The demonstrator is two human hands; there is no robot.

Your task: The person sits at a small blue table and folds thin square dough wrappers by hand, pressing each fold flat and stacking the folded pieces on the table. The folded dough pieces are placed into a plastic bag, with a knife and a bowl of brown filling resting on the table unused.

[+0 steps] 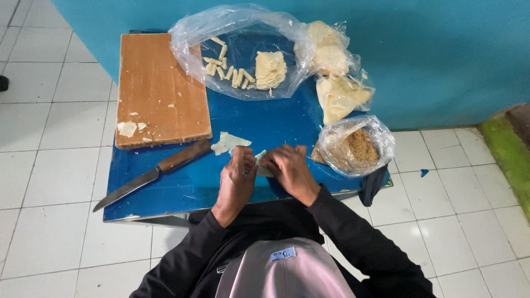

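Observation:
My left hand (236, 177) and my right hand (289, 169) meet at the front of a low blue table (187, 187), and both pinch a small pale wrapper sheet (261, 163) between their fingertips. Another pale sheet (228, 142) lies flat on the table just beyond my left hand. An open clear bag (186, 44) at the back holds several rolled pieces (226, 69) and a stack of square sheets (270, 68). A clear bag of brown crumbly filling (359, 145) sits right of my right hand.
A wooden cutting board (160, 88) with a few scraps lies at the left. A knife (149, 175) with a wooden handle rests in front of it. Two bags of pale sheets (337, 77) sit at the back right. White floor tiles and a teal wall surround the table.

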